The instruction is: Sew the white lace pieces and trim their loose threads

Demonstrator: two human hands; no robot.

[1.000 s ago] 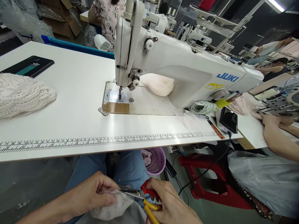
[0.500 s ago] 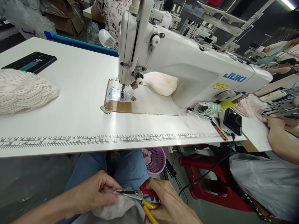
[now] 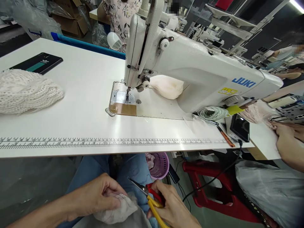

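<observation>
Low in the head view, over my lap, my left hand (image 3: pixel 95 198) is closed round a small bunch of white lace fabric (image 3: pixel 118 209). My right hand (image 3: pixel 172 207) grips scissors (image 3: pixel 148 194) with red and yellow handles. Their blades point up and to the left, lifted clear of the fabric. Both hands are below the front edge of the white sewing table (image 3: pixel 71 101). A white JUKI sewing machine (image 3: pixel 190 69) stands on the table beyond them.
A pile of white lace (image 3: pixel 26 91) and a dark phone (image 3: pixel 38 63) lie at the table's left. A printed ruler (image 3: pixel 106 142) runs along the front edge. A purple basket (image 3: pixel 159 164) and red stool (image 3: pixel 213 186) sit below. Another person's arm (image 3: pixel 288 145) rests at right.
The scissor blades were against the lace held in my left hand. They have now lifted off it and tilted upward. The view has shifted slightly.
</observation>
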